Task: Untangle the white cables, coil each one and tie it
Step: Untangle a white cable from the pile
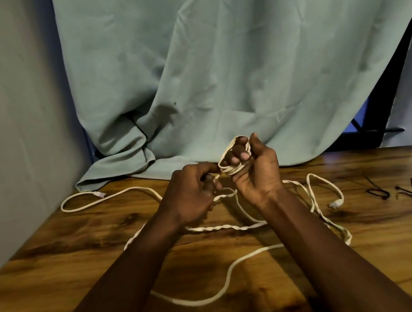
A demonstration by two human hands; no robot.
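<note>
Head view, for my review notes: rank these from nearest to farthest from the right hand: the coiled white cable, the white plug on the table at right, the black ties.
1. Coiled white cable: wound round the fingers of the right hand.
2. White plug: on the table, right of the hand.
3. Black ties: farther right on the table.

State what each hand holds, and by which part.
The right hand grips a small coil of white cable looped round its fingers. The left hand pinches the strand feeding into that coil, just beside it.
</note>
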